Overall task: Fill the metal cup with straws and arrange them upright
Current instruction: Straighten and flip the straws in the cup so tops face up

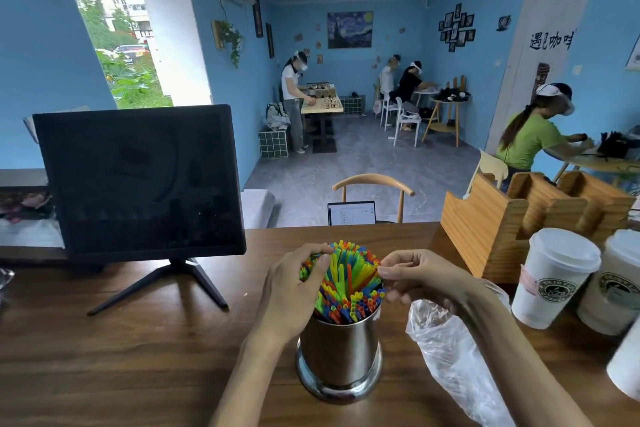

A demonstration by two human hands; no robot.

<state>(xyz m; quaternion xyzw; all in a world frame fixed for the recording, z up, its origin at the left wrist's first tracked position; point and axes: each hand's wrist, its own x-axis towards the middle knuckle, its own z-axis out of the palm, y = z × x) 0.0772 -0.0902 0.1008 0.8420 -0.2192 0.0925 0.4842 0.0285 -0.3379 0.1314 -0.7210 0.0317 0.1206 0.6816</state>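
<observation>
While in both hands' grip, straws (pixel 349 282).

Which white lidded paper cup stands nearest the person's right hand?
The leftmost paper cup, the one fully in view beside the wooden organizer. The other lidded cup stands further right, away from the right hand.

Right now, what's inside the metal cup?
Coloured straws fill the metal cup, with both hands at their tops. The cup's wall hides their lower ends.
</observation>
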